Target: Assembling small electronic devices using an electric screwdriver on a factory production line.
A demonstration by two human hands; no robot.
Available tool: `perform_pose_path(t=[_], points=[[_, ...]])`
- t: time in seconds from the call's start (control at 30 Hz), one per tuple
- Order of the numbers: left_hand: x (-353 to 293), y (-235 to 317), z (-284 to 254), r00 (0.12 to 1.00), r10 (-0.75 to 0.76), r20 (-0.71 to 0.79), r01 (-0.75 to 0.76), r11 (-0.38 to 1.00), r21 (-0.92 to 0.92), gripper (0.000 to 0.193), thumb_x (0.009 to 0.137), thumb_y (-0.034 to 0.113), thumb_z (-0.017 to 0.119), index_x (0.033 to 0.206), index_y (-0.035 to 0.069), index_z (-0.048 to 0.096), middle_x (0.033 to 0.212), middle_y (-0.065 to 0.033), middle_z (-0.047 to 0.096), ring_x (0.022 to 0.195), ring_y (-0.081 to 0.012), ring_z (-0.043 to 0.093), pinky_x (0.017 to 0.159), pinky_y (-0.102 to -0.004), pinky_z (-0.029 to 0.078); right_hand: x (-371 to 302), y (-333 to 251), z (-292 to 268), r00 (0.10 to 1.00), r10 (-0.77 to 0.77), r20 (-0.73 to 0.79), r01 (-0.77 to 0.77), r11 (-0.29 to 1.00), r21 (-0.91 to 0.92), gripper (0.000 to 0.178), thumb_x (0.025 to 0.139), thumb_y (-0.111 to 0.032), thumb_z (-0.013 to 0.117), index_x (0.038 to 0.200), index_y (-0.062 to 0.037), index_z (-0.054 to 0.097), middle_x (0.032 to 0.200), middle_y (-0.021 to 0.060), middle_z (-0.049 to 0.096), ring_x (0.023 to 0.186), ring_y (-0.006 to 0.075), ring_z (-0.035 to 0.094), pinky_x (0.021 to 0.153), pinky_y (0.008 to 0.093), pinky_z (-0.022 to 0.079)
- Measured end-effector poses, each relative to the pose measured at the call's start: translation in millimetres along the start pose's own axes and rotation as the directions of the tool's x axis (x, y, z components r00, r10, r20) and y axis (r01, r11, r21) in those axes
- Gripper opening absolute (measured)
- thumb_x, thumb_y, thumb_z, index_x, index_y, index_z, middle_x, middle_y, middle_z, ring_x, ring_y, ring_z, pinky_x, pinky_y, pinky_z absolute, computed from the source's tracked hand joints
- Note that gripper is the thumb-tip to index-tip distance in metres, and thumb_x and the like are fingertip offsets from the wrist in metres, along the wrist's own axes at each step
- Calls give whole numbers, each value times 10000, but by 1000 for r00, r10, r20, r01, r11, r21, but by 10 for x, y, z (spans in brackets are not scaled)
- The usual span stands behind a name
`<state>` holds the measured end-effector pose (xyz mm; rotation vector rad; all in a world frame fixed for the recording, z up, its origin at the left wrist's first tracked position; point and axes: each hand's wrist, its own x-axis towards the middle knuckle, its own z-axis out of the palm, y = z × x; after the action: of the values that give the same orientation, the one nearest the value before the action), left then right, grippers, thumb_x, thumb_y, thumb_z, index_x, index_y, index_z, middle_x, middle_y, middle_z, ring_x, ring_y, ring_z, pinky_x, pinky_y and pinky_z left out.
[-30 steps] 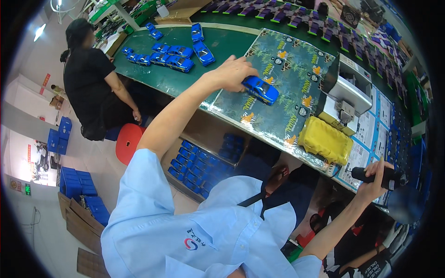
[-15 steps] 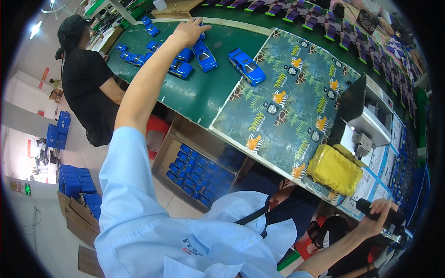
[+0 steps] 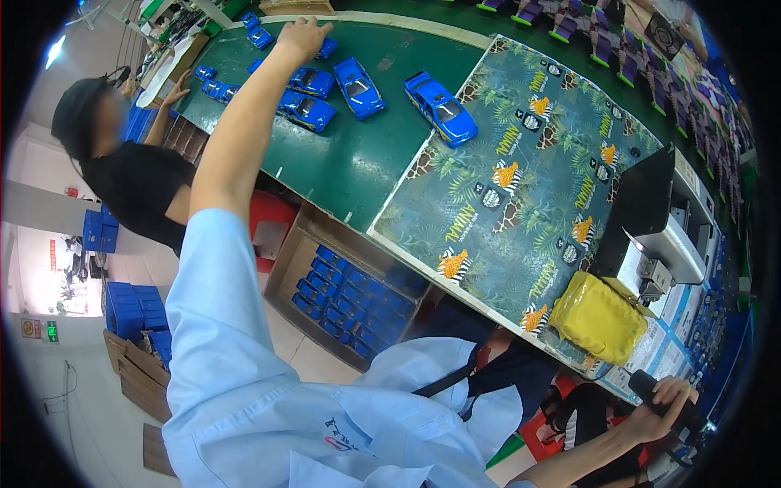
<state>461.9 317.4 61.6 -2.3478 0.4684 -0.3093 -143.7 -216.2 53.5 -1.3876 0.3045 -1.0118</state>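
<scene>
My left hand (image 3: 303, 38) reaches to the far edge of the green table (image 3: 325, 167). Its fingers curl over a blue toy car (image 3: 327, 49), which is mostly hidden behind the hand. To the right of it lies another blue toy car (image 3: 358, 88), and several more stand in a loose group under and beyond my forearm. A separate blue car (image 3: 442, 108) rests where the green top meets a patterned sheet (image 3: 504, 187). At the lower right, my right hand (image 3: 669, 403) is closed round a black handle (image 3: 643, 382).
A yellow wrapped block (image 3: 599, 319) sits beside a grey-white machine (image 3: 683, 215) at the right. Below the table is a cardboard box (image 3: 281, 272) of blue cars. A co-worker in black (image 3: 134, 183) is at the left. Purple-and-green pieces (image 3: 561, 28) line the far side.
My left hand has moved left along the far edge, and the car beneath it has shifted with it. The co-worker has turned, with a hand on the table's far-left end. My right hand keeps its grip.
</scene>
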Motion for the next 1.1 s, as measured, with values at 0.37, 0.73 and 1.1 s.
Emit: perform_pose_path(t=[0.37,0.73,1.1], points=[[-817,599,-695,929,327,-175,-355,646,-676,733,785,389,778,1418,139,507,1497,-208,419,1386,-388,387,1117,-449,373,-66,5,65,997,-68,40,71,995,-71,71,963,-78,515,900,-57,490,660,15,361,571,111,369,557,252,330],[-393,702,-257,848,-312,-429,-74,731,-679,450,854,316,712,1216,64,625,1339,-149,551,1184,-375,566,945,-457,509,-94,-27,200,996,-90,8,90,990,-112,139,952,-68,543,845,-52,456,656,23,359,559,114,363,543,248,325],[-1185,1645,-1149,767,348,-539,-627,586,-514,493,913,341,648,1352,148,534,1486,-176,408,1409,-357,348,1152,-545,263,-49,94,107,996,-87,29,88,996,-24,115,961,-67,541,864,-55,479,661,23,376,559,109,374,540,247,318]])
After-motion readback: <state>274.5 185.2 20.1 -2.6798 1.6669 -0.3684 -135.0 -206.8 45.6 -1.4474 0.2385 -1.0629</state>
